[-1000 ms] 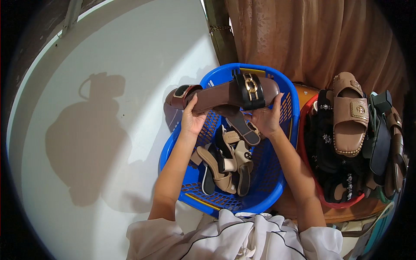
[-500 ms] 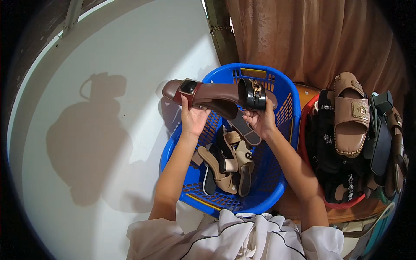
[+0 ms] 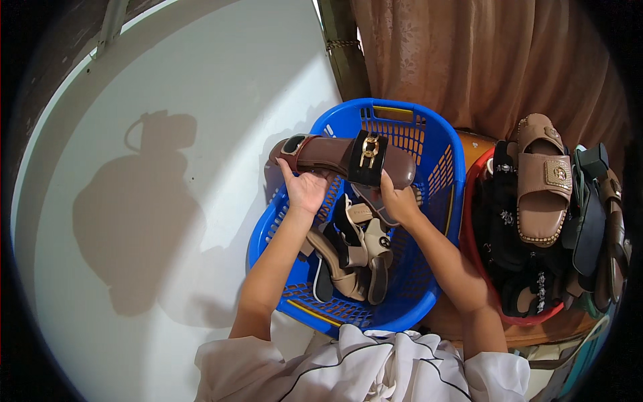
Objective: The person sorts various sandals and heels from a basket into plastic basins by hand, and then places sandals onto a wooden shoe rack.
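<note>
Head view: I see left hand (image 3: 307, 189) gripping heel end of a brown sandal (image 3: 335, 155) w/ black strap & gold buckle; right hand (image 3: 396, 201) closed on its toe end; sandal lies level, above the blue basket (image 3: 439, 171), over its far half; inside basket, under the hands, beige & black sandals (image 3: 351, 258) in a heap; right of basket, touching it, a red tub (image 3: 472, 248) piled w/ shoes, tan slide (image 3: 542, 181) on top; curtain (image 3: 482, 60) behind basket.

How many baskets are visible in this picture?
2. The blue basket is in the middle, under both hands. The red basket is right beside it, full of sandals. Others may be hidden.
</note>
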